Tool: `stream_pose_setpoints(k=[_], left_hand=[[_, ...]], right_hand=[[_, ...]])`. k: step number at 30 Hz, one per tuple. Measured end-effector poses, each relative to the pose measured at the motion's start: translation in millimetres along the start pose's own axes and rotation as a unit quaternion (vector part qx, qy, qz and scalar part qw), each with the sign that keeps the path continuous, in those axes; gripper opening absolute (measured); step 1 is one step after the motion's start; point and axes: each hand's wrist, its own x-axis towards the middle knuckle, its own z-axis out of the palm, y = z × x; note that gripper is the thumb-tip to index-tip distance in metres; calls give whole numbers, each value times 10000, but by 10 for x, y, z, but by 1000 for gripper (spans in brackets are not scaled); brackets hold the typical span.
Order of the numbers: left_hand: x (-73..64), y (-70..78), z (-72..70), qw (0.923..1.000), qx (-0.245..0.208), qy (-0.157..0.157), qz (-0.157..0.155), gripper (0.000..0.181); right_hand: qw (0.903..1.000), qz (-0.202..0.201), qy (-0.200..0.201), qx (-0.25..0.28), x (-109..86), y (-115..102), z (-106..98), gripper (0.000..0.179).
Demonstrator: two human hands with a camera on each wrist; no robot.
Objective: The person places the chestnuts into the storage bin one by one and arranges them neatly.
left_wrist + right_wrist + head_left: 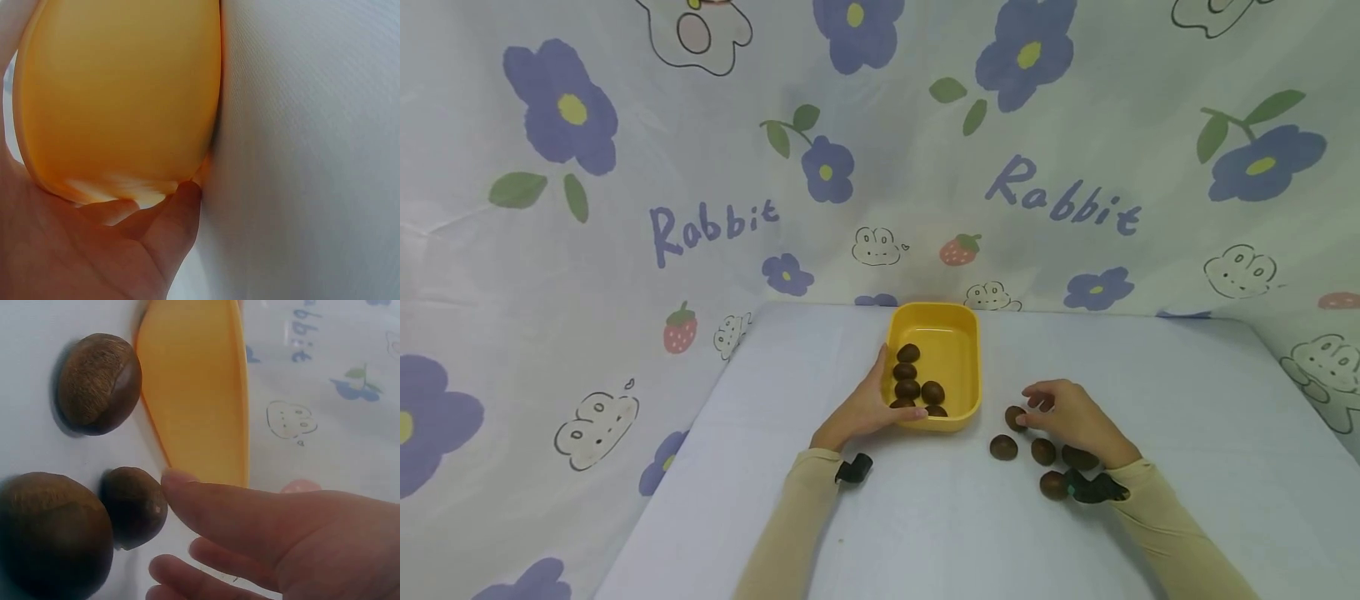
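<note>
In the head view, a yellow plastic box (951, 354) stands on the table with several brown chestnuts (932, 392) inside, mostly along its left side. My left hand (868, 408) grips its near left corner, thumb across the front; the left wrist view shows the fingers (181, 215) against the box's outer wall (125, 94). To the right of the box my right hand (1075, 421) reaches to a loose chestnut (1016, 418). Its thumb (206, 500) is at the edge of that chestnut (134, 506) in the right wrist view, while the other fingers stand apart from it.
Several more chestnuts (1003, 447) lie on the white tabletop (940, 525) around and under the right hand, one of them (1054, 485) beside the black wrist strap (1097, 487). A patterned cloth (880, 167) hangs behind the table's far edge.
</note>
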Motion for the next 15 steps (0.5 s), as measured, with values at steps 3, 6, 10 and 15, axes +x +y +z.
stream_pose_setpoints(k=[3,6,10,15], left_hand=[[1,2,-1,10000,6,-5,-8,146],[1,7,-1,10000,20,-4,9,146],[2,13,0,10000,27,-4,10,146],[4,14,0,10000,49,-9,-31,147]], right_hand=[[10000,-18,-44,-21,-10,-12,11,50],[9999,-108,-55,-57,-11,-12,26,51],[9998,-102,-102,-132,2,-8,62,52],[9997,-61,-158,-175,12,-10,98,53]])
